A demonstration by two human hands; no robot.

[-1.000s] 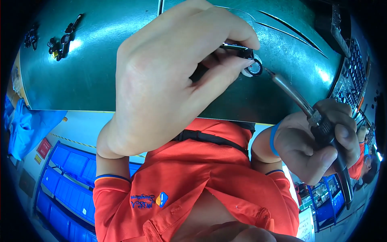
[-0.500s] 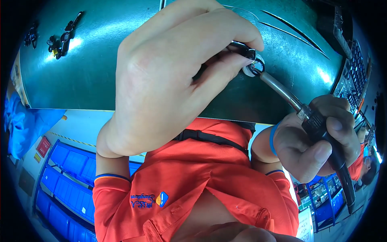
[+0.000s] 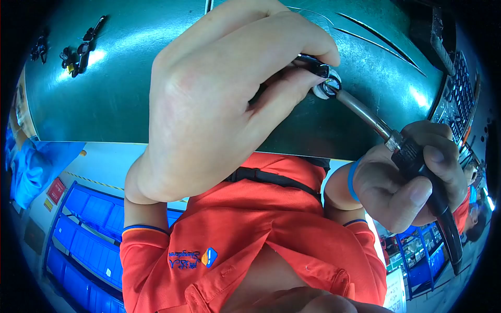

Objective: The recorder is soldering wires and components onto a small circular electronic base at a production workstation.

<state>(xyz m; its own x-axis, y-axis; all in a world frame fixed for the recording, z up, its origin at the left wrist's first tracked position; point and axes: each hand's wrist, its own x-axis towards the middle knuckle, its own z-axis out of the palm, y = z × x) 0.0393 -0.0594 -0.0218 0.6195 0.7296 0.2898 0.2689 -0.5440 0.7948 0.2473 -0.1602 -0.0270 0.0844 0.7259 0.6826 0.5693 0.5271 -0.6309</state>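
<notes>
My left hand (image 3: pixel 209 94) is closed, thumb and forefinger pinching a small glossy black part (image 3: pixel 314 65). At the end of that part is a round, pale-centred piece with a black rim (image 3: pixel 330 87); my fingers hide the rest. My right hand (image 3: pixel 389 193) is wrapped round the black handle of a soldering iron (image 3: pixel 368 116). The iron's metal barrel slants up and left, its tip end meeting the round piece. Whether the tip touches anything inside the ring is too small to tell.
The green worktop (image 3: pixel 94 115) spreads beneath my hands. Several small black parts (image 3: pixel 81 52) lie at its far left. Thin dark strands (image 3: pixel 378 41) are at the far right, beside a dark tray (image 3: pixel 459 88). Blue bins (image 3: pixel 99 214) stand beyond the near edge.
The small black part and its round end have shifted very slightly left. My right hand and the soldering iron have moved only a little; both holds are unchanged.
</notes>
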